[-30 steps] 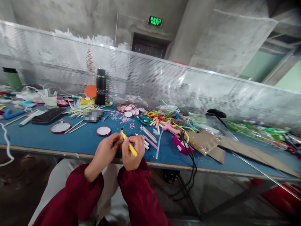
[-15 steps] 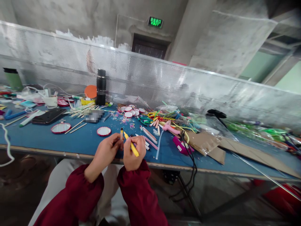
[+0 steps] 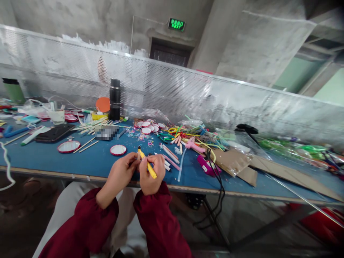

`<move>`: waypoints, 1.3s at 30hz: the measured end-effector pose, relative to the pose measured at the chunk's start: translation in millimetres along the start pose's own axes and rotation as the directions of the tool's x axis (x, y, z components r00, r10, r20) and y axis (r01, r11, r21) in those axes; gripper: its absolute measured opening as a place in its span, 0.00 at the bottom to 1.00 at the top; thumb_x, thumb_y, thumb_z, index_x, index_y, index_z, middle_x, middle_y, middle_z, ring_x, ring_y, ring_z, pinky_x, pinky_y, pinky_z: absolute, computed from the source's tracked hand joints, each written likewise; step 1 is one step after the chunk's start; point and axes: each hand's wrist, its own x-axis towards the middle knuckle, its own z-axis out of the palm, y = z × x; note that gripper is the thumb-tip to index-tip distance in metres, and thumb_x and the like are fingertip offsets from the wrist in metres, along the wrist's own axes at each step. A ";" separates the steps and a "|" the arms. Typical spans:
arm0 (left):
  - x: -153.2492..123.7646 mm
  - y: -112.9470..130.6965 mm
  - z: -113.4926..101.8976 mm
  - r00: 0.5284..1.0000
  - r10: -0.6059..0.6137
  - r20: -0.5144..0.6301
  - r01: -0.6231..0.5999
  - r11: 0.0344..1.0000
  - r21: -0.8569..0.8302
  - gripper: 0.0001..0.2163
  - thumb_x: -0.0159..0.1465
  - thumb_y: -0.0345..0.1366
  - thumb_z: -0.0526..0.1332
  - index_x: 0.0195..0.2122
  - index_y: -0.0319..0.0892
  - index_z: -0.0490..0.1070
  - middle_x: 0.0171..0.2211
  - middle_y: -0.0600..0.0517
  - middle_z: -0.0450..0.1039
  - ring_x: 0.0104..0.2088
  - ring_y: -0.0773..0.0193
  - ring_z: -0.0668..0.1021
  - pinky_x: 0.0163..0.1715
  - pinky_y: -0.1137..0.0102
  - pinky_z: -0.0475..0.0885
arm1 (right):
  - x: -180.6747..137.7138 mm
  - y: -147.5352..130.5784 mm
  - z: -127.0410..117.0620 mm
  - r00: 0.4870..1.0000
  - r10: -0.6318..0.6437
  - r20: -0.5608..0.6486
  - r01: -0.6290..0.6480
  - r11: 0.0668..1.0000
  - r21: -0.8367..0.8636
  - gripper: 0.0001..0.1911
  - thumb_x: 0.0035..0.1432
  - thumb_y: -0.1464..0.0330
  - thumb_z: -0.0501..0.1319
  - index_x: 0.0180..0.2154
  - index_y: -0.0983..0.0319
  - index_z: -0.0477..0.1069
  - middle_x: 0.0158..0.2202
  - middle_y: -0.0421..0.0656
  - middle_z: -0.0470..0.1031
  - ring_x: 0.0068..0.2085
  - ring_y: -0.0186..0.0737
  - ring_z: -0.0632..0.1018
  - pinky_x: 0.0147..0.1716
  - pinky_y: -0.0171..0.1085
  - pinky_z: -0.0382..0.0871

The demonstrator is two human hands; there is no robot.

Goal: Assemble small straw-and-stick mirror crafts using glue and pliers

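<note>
From the head view, both my hands meet just above the near edge of the blue tabletop (image 3: 91, 159). My left hand (image 3: 119, 174) has its grip pinched narrow on a small tan stick (image 3: 139, 153), which stands nearly upright with a dark tip. My right hand (image 3: 148, 180) has its grip closed around a yellow stick (image 3: 148, 166), which slants up and to the left. Its upper end is touching or nearly touching the tan stick; I cannot tell which.

A scatter of pink and white sticks (image 3: 170, 156) lies just beyond my knuckles. A red-rimmed round lid (image 3: 118, 149) lies near my left hand. To the right, a pink glue gun (image 3: 193, 144) rests among coloured bits, and a black cable (image 3: 218, 181) runs over the tabletop's edge. A black flask (image 3: 114, 99) stands well back, by the perforated metal screen (image 3: 166, 87).

I judge the main risk to be a slip. Both sticks are thin and held by fingertips only, so pressing one against the other could twist either out of its pinch. My hands sit at the edge, so a dropped stick would likely fall to my lap or the floor. A right sleeve swung wide could sweep the loose sticks or snag the cable.
</note>
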 end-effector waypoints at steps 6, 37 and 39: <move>-0.2 0.6 -0.3 1.000 0.004 0.003 -0.004 1.000 0.013 0.08 0.66 0.38 0.55 0.39 0.44 0.73 0.30 0.54 0.78 0.34 0.61 0.77 0.36 0.71 0.69 | 0.1 0.1 0.5 0.999 0.020 -0.025 -0.020 1.000 0.008 0.07 0.61 0.72 0.59 0.31 0.59 0.65 0.28 0.39 0.70 0.32 0.37 0.72 0.38 0.40 0.67; -0.4 0.0 -0.2 1.000 -0.016 -0.019 0.017 1.000 0.015 0.09 0.67 0.41 0.56 0.38 0.43 0.72 0.31 0.52 0.78 0.35 0.61 0.78 0.37 0.70 0.70 | 0.4 -1.4 0.4 0.999 -0.022 0.025 0.022 1.000 0.007 0.07 0.61 0.72 0.59 0.30 0.59 0.64 0.27 0.38 0.70 0.32 0.37 0.72 0.39 0.40 0.68; -0.3 -0.2 -0.2 1.000 -0.015 -0.022 0.015 1.000 0.010 0.09 0.67 0.42 0.56 0.38 0.43 0.72 0.32 0.52 0.78 0.35 0.60 0.78 0.37 0.70 0.70 | 0.6 -1.5 0.5 0.999 -0.025 0.035 0.025 1.000 -0.003 0.07 0.61 0.72 0.59 0.30 0.59 0.64 0.27 0.38 0.70 0.32 0.37 0.72 0.39 0.40 0.68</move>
